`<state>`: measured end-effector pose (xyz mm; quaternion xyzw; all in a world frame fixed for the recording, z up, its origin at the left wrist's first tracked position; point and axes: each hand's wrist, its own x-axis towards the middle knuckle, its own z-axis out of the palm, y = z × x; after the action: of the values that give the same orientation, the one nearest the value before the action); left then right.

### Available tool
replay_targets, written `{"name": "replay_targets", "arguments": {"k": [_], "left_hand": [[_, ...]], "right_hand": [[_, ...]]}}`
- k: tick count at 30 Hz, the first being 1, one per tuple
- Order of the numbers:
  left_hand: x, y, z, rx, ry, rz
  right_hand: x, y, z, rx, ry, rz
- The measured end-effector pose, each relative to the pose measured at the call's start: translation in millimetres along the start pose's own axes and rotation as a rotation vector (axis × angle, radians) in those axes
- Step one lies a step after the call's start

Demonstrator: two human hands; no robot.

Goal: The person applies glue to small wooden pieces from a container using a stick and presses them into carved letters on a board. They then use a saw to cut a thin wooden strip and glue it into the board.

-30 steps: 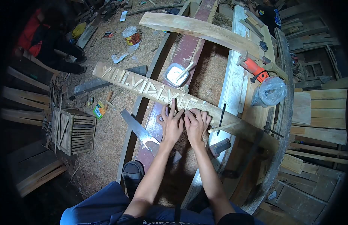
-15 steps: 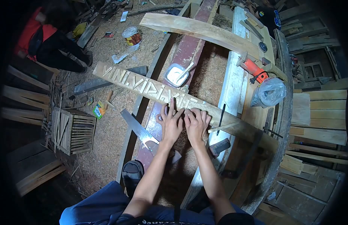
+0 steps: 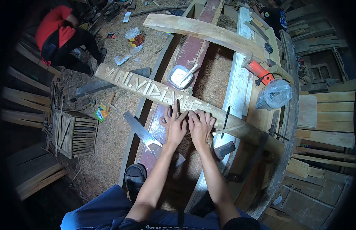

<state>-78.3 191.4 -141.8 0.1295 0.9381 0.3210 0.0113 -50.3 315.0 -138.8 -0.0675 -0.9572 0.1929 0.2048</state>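
A long wooden board point(image 3: 247, 135) lies slanting across the beams in front of me. Pale raised wooden letters point(image 3: 151, 89) run along its left half. My left hand point(image 3: 175, 128) has its fingers apart, fingertips pressing at the board's near edge below the last letters. Close beside it, my right hand point(image 3: 200, 125) rests spread on the board, its fingertips by the end of the lettering. Anything small under the fingertips is hidden. Thin wooden strip point(image 3: 227, 130) and a dark thin tool point(image 3: 226, 122) lie on the board to the right.
Behind the board sits a tub of white paste point(image 3: 180, 76) with a stick in it. A handsaw point(image 3: 141, 132) and dark block point(image 3: 224, 150) lie nearer me. An orange power tool point(image 3: 261, 71) and plastic bag point(image 3: 275, 94) are right. A person in red point(image 3: 57, 32) bends at the left.
The person in red at the left has shifted right, further into view. My hands, the board and the letters look nearly still.
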Motion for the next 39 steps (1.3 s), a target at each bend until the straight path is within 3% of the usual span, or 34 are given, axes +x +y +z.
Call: {"name": "replay_targets", "arguments": {"k": [5,39], "left_hand": [[-2.8,-2.9,2.8,-0.009,0.022,0.011],[-2.2,-8.6,4.0,-0.021,0.033,0.020]], "right_hand": [[-0.8,1.8,6.0,0.023,0.075,0.023],[-1.5,-0.2,-0.4,-0.017,0.024,0.002]]}}
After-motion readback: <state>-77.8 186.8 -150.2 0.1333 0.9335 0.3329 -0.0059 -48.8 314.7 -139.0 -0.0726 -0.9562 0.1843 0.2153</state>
